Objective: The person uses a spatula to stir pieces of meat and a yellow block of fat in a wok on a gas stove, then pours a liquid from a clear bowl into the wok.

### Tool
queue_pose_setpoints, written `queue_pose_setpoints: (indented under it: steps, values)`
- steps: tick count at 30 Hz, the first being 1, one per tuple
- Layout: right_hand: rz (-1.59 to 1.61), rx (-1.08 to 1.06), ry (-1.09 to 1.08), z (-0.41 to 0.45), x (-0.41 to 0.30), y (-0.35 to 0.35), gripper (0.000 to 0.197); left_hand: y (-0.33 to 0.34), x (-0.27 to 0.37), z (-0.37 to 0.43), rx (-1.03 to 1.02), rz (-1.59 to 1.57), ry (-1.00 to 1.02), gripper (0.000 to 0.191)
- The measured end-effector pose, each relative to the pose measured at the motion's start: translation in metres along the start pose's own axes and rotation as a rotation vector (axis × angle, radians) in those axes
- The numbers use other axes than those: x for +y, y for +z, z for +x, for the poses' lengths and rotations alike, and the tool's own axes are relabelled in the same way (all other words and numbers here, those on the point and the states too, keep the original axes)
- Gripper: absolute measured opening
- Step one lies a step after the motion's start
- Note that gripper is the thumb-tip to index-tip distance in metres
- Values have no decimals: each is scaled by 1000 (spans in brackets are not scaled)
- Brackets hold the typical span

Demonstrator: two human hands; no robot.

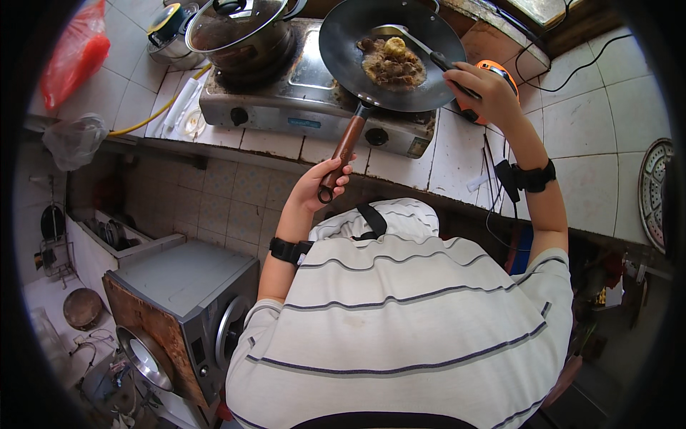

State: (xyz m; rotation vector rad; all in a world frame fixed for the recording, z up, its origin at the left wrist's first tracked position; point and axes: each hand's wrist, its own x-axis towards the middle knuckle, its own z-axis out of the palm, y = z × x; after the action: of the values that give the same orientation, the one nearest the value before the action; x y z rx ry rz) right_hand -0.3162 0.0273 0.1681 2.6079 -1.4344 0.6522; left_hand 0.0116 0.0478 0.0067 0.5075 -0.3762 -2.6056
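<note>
My left hand [320, 183] is wrapped around the brown wooden handle [347, 140] of a dark wok [343, 53]. The wok sits over the right side of a two-burner gas stove [257, 107]. In my right hand [485, 91] is the black handle of a metal spatula [415, 38], whose blade rests inside the wok at the far side of the food. Browned chopped food [394, 67] lies in the wok's middle, with a yellowish lump [395, 46] on top. What supports the wok underneath is hidden.
A glass-lidded pot [238, 32] stands on the left burner. A yellow gas hose [144, 124] runs left of the stove. An orange-and-black object [496, 72] sits close behind my right hand. Black cables [579, 80] and a perforated metal steamer tray [655, 187] are on the right.
</note>
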Motion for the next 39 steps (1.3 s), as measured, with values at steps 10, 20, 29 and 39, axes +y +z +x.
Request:
queue_pose_setpoints:
  steps: [10,20,29,39]
  values:
    - [77,-176,-69,22,31,24,20,-2,-1,1,-23,-52,-7,38]
    - [-46,-264,-91,5,25,12,21,-3,-1,1,-24,-52,-12,38]
    - [22,-210,10,21,24,-6,22,-3,0,0,-28,-21,-17,43]
    - [286,142,413,4,67,12,20,-3,0,1,-18,-17,-24,43]
